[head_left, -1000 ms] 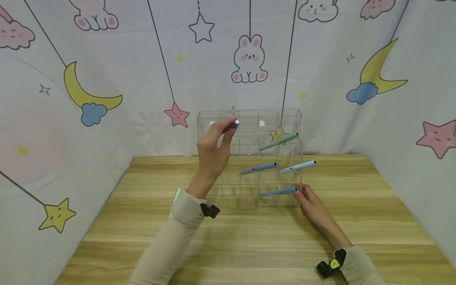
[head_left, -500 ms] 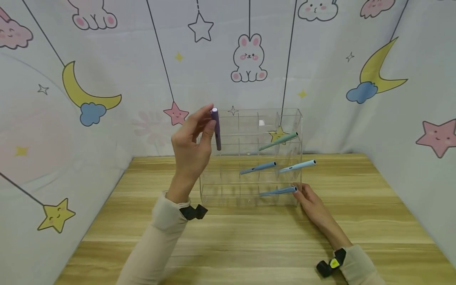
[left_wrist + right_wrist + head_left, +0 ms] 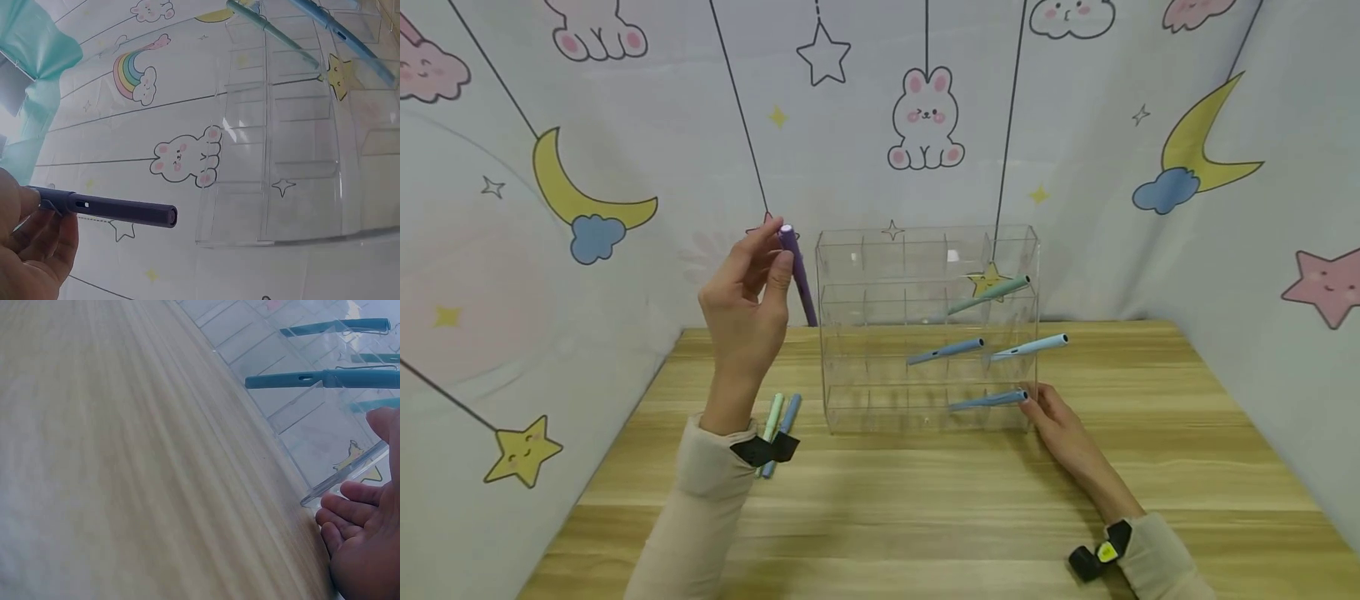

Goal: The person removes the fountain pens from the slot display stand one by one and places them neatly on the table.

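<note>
In the head view my left hand (image 3: 748,300) pinches a purple pen (image 3: 799,275) between thumb and fingers, just left of a clear compartment rack (image 3: 883,317). The pen leans, its lower end near the rack's left side. It looks dark in the left wrist view, lying across the fingers with its clip by the thumb. My right hand (image 3: 1060,425) holds the rack's lower right side; thumb in front, fingers behind, as the right wrist view (image 3: 356,512) also shows. Several pens stick out of the rack: a green pen (image 3: 992,293), a light blue pen (image 3: 1030,347) and blue pens (image 3: 947,351).
On the wooden table (image 3: 925,517), left of the rack, lie a light green pen (image 3: 772,417) and a blue pen (image 3: 790,414), partly behind the left wrist's camera. A white curtain (image 3: 865,125) with cartoon prints hangs behind and at the sides.
My left hand has moved left from in front of the rack's upper compartments with the purple pen, uncovering the two pens on the table. The right hand stays at the rack's side.
</note>
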The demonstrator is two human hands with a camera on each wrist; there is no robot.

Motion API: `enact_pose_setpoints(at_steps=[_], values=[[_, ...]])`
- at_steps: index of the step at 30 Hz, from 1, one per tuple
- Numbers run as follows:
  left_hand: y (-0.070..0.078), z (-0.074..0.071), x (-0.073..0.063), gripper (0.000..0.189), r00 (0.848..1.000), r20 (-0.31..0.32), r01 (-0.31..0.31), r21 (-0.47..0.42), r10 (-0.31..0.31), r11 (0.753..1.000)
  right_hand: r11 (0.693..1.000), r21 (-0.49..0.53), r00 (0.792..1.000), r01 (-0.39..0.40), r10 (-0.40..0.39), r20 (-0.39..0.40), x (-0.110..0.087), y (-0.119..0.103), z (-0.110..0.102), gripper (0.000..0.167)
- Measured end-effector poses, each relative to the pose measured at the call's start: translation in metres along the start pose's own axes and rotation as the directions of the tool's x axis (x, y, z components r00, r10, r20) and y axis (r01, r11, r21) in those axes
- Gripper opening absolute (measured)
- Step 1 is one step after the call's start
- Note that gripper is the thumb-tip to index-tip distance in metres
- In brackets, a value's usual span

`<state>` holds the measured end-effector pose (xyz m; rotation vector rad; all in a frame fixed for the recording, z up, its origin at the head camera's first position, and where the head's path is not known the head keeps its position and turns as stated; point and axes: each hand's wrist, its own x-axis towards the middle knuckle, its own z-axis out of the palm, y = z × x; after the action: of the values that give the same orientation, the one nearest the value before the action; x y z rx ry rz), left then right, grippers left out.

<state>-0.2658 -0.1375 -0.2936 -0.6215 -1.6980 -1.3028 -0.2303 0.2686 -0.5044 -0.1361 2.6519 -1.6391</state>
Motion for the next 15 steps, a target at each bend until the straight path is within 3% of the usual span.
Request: enact_pose_setpoints(at_steps=[6, 15], values=[[-0.011, -0.018, -0.005, 0.034, 0.996, 0.009, 0.09, 0.073, -0.091, 0.993, 1.0, 0.001, 1.0, -0.001, 0.001, -0.008, 0.0, 0.0, -0.001, 0.059], [-0.04, -0.038, -0.02, 0.034, 0.973, 0.013, 0.225, 0.173, -0.23, 0.959, 1.0, -0.003, 1.0, 0.002, -0.002, 0.005, 0.0, 0.002, -0.002, 0.062]])
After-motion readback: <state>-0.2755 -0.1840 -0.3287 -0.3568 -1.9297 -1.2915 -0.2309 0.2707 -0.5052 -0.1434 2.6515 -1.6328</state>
